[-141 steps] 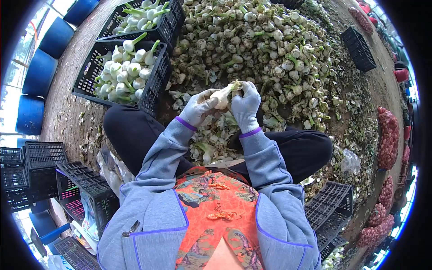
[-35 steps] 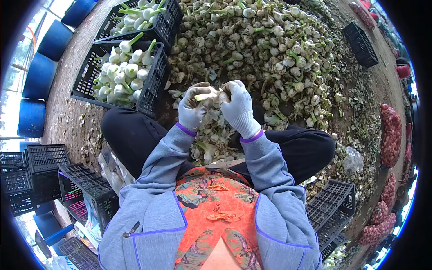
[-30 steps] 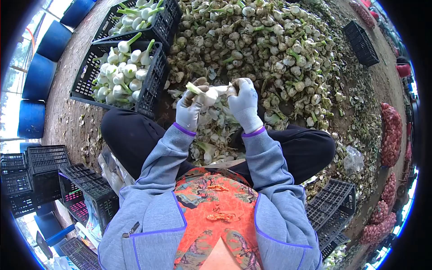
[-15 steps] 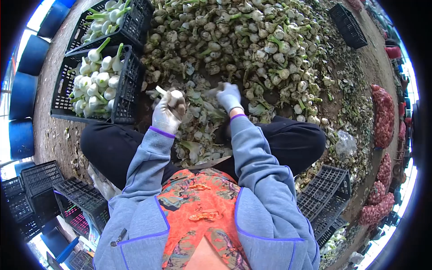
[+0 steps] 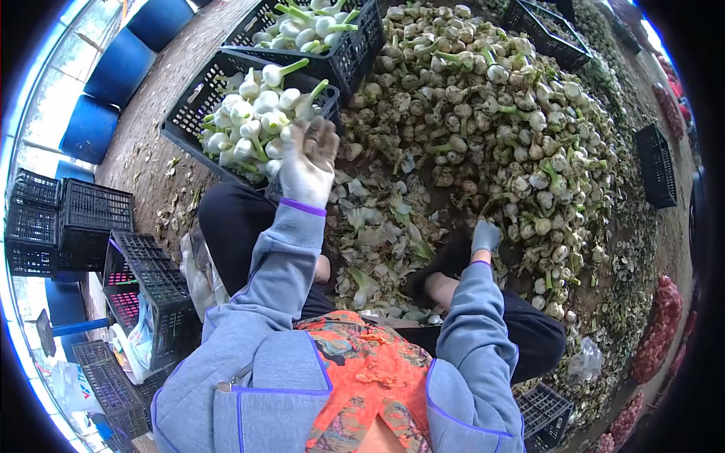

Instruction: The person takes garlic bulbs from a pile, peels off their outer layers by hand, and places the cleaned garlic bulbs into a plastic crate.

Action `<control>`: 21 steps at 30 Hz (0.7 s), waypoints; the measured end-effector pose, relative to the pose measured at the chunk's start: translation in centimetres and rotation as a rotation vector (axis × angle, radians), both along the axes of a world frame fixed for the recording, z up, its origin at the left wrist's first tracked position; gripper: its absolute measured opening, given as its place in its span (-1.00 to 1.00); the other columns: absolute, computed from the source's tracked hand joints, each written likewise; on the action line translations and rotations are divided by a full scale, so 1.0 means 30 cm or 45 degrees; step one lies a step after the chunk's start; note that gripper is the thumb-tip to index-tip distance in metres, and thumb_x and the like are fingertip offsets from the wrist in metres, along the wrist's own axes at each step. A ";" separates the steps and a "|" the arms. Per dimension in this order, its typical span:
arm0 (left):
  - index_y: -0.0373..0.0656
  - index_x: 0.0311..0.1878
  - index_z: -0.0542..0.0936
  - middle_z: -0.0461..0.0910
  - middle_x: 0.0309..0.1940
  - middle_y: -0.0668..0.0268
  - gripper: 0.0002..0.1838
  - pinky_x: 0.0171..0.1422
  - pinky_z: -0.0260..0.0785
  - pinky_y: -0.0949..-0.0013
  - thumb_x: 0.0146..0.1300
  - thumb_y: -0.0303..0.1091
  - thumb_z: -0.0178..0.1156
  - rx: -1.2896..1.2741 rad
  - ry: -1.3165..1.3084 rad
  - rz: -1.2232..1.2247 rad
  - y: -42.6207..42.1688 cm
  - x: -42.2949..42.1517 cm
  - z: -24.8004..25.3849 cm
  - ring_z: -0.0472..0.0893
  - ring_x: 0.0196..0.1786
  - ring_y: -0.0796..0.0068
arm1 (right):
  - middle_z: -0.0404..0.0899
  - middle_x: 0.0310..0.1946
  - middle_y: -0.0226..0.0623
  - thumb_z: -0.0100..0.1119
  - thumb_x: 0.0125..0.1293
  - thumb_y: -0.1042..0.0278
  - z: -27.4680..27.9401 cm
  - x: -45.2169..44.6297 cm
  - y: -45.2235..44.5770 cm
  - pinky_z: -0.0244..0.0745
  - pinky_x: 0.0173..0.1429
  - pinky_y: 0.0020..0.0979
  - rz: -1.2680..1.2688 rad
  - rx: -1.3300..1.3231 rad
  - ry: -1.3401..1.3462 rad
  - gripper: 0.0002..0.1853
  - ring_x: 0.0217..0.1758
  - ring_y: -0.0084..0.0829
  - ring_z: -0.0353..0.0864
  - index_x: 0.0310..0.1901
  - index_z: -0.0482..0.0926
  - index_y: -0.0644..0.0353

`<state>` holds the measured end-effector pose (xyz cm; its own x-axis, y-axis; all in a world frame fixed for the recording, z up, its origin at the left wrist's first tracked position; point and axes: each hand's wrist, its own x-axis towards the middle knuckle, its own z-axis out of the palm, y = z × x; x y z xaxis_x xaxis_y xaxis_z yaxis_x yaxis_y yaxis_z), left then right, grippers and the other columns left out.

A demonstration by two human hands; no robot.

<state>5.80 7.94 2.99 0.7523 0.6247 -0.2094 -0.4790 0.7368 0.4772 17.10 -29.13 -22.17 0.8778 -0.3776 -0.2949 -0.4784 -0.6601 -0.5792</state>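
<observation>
My left hand (image 5: 308,162), in a white glove with dirt-darkened fingers, is at the near right edge of a black crate (image 5: 189,140). Its fingers are apart, and I see no bulb held in them. Peeled white garlic bulbs (image 5: 253,113) with cut green stems fill this crate, right beside the fingertips. My right hand (image 5: 485,235), also gloved, reaches down to the near edge of a big heap of untrimmed garlic (image 5: 491,113). Its fingers point away from me and blend with the dirty bulbs, so their grip is hidden.
A second crate (image 5: 362,53) of peeled garlic stands behind the first. Stripped skins (image 5: 377,234) litter the ground between my legs. Stacked black crates (image 5: 98,211) are at the left, blue barrels (image 5: 89,128) beyond. Red net sacks (image 5: 657,332) lie far right.
My left hand has carried a peeled garlic bulb to the crate, and the bulb is no longer seen in it. My right hand has moved right to the heap. The view has shifted left.
</observation>
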 end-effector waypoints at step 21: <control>-0.16 0.24 0.33 0.42 0.15 0.26 -0.25 0.24 0.47 0.34 -0.05 -0.62 0.46 0.995 -0.190 -0.555 -0.291 -0.182 -0.189 0.53 0.13 0.43 | 0.60 -0.21 -0.40 0.28 0.29 0.31 0.809 -0.395 0.488 0.53 -0.13 -0.53 0.469 1.677 -0.216 -0.72 -0.23 -0.61 0.59 -0.04 0.55 0.26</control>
<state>0.34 -0.81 -2.67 0.9406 0.2014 0.2733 -0.3305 0.3592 0.8728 5.24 -14.50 2.10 0.9259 0.3546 -0.1302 -0.2587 0.3441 -0.9026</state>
